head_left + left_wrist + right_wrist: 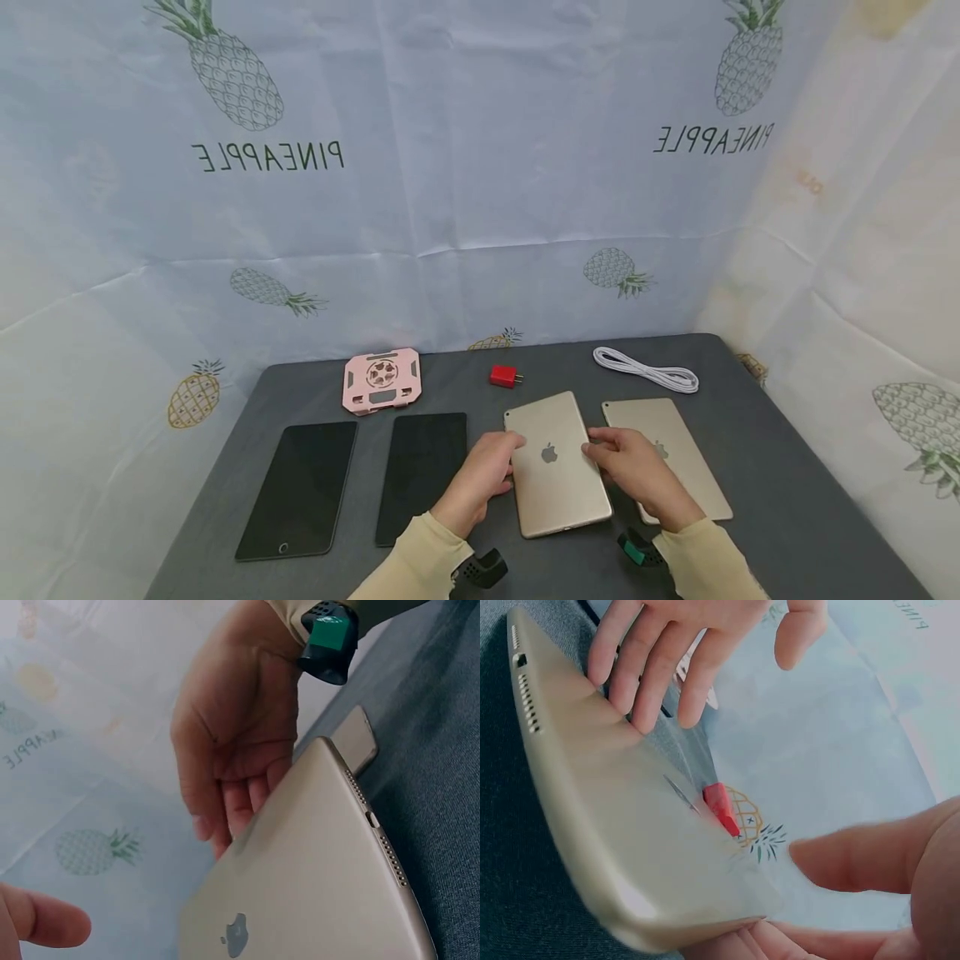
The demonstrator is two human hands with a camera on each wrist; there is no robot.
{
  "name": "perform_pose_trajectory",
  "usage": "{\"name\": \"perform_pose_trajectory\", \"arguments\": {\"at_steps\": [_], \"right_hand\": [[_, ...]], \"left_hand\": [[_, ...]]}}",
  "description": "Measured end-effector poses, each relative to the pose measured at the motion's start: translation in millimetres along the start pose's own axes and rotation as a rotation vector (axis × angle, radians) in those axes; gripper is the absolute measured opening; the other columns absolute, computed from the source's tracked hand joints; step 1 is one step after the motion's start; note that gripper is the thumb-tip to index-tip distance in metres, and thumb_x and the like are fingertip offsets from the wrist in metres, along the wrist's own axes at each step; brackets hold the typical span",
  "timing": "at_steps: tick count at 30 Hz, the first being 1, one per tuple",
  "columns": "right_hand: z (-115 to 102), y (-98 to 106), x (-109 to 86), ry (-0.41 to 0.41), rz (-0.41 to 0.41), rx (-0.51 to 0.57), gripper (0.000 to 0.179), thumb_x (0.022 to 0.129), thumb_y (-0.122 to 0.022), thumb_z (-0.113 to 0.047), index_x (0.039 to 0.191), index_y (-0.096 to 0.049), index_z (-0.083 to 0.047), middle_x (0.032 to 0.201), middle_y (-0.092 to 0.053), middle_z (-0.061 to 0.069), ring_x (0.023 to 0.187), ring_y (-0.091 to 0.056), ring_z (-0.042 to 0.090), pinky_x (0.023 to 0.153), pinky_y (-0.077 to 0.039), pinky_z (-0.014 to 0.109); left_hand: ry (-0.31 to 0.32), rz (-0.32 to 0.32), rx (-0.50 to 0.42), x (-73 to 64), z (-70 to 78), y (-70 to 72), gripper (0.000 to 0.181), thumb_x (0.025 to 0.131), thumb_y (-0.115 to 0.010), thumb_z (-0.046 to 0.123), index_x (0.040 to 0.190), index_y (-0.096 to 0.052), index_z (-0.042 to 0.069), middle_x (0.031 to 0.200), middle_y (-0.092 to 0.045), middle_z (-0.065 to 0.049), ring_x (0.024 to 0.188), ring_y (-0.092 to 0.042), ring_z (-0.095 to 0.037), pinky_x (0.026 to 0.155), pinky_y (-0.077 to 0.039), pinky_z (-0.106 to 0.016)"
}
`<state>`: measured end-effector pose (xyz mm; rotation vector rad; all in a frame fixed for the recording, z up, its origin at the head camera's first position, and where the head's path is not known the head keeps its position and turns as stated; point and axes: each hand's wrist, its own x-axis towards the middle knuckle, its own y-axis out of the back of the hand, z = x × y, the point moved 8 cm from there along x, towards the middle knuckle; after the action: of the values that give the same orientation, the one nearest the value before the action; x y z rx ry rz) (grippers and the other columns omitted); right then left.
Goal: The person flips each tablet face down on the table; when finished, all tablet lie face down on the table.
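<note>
Between the two hands a gold tablet [558,475] lies back up, turned slightly, its apple logo showing. My left hand [486,468] is at its left edge. In the right wrist view the left fingers [667,656] are nearly straight, fingertips right at the far edge, and the left thumb is spread apart. My right hand [637,467] has its fingers curled under the right edge, its thumb [855,855] raised off the back. The left wrist view shows the tablet's charging port and speaker holes. A second gold tablet [690,467] lies partly hidden under the right wrist.
Two dark tablets lie on the left, one farther out [300,487], one [423,467] beside the left hand. Behind them are a pink tablet case [382,379], a red charger plug [504,377] and a coiled white cable [645,369] on the grey table [780,500]. Pineapple-print cloth [480,192] surrounds it.
</note>
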<state>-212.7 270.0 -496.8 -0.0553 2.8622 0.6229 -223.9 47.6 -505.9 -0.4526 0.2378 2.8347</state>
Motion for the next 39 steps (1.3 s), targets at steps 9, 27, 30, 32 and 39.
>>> {"name": "perform_pose_trajectory", "arguments": {"at_steps": [9, 27, 30, 32, 39], "right_hand": [[3, -3, -1.1, -0.053, 0.018, -0.077, 0.053, 0.109, -0.061, -0.028, 0.144, -0.059, 0.012, 0.143, -0.065, 0.032, 0.122, -0.072, 0.038, 0.093, -0.065, 0.050], [7, -10, 0.5, -0.113, 0.039, -0.208, 0.059, 0.107, -0.061, -0.038, 0.139, -0.063, 0.012, 0.139, -0.068, 0.030, 0.125, -0.068, 0.044, 0.104, -0.057, 0.060], [8, -11, 1.4, -0.123, 0.046, -0.225, 0.060, 0.107, -0.062, -0.039, 0.139, -0.063, 0.012, 0.138, -0.068, 0.030, 0.124, -0.067, 0.045, 0.105, -0.056, 0.062], [8, -12, 1.9, -0.129, 0.050, -0.227, 0.061, 0.107, -0.062, -0.039, 0.138, -0.063, 0.012, 0.136, -0.068, 0.030, 0.123, -0.068, 0.043, 0.104, -0.057, 0.061], [7, -15, 3.8, -0.135, 0.049, -0.236, 0.064, 0.105, -0.065, -0.044, 0.135, -0.065, 0.013, 0.133, -0.070, 0.028, 0.116, -0.069, 0.038, 0.101, -0.057, 0.060]], "left_hand": [[0.002, 0.009, 0.025, -1.1, -0.5, -1.3, 0.068, 0.103, -0.057, 0.043, 0.151, -0.048, -0.005, 0.155, -0.050, -0.023, 0.134, -0.055, -0.042, 0.108, -0.054, -0.061], [0.011, 0.007, 0.032, -0.9, -0.6, 0.9, 0.071, 0.103, -0.057, 0.044, 0.152, -0.048, -0.006, 0.158, -0.048, -0.026, 0.136, -0.055, -0.044, 0.107, -0.055, -0.061], [0.019, 0.003, 0.022, -0.2, -0.7, 0.8, 0.070, 0.103, -0.057, 0.043, 0.152, -0.048, -0.007, 0.157, -0.048, -0.027, 0.135, -0.055, -0.045, 0.107, -0.054, -0.061], [0.024, -0.003, 0.015, 0.5, -0.5, 0.9, 0.069, 0.104, -0.056, 0.043, 0.152, -0.049, -0.007, 0.157, -0.048, -0.027, 0.135, -0.056, -0.046, 0.108, -0.054, -0.062], [0.036, -0.007, 0.007, 2.3, -0.5, 5.0, 0.066, 0.104, -0.055, 0.042, 0.151, -0.053, -0.004, 0.160, -0.046, -0.028, 0.137, -0.056, -0.048, 0.109, -0.054, -0.061]]}}
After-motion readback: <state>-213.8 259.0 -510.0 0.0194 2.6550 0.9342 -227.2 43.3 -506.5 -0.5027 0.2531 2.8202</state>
